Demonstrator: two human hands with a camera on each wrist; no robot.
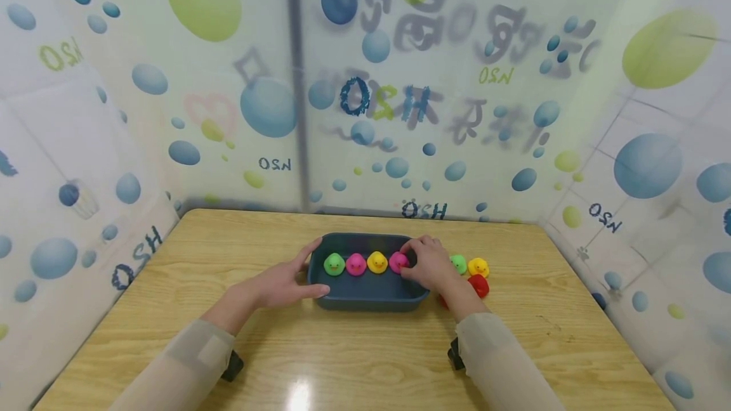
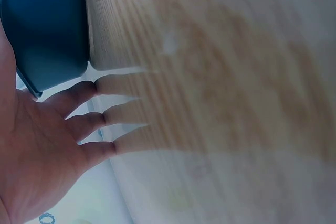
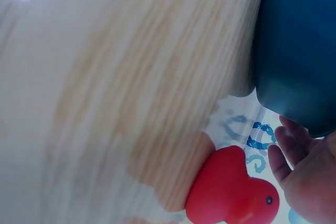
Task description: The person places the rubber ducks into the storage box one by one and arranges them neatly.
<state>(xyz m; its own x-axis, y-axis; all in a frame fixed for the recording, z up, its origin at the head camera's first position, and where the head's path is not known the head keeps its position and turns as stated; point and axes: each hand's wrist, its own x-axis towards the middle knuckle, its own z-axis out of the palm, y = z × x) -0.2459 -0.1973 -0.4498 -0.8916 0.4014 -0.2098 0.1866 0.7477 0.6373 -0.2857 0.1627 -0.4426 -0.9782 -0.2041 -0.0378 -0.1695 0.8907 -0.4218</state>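
A dark blue rectangular tray (image 1: 365, 303) holds a row of small rubber ducks: a green duck (image 1: 334, 264), a pink duck (image 1: 356, 264), a yellow duck (image 1: 377, 262) and, rightmost, another pink duck (image 1: 398, 262). My right hand (image 1: 432, 264) reaches over the tray's right end and pinches that rightmost pink duck between thumb and fingers. At the tray's left end, my left hand (image 1: 281, 283) is spread, its thumb by the front corner and its fingers by the back corner. In the left wrist view, the fingers extend beside the tray wall (image 2: 50, 30).
To the right of the tray, partly behind my right hand and wrist, are a green duck (image 1: 459, 264), a yellow duck (image 1: 478, 267) and a red duck (image 1: 478, 285). Patterned curtains (image 1: 228, 144) surround the wooden table (image 1: 274, 360) at the back and sides.
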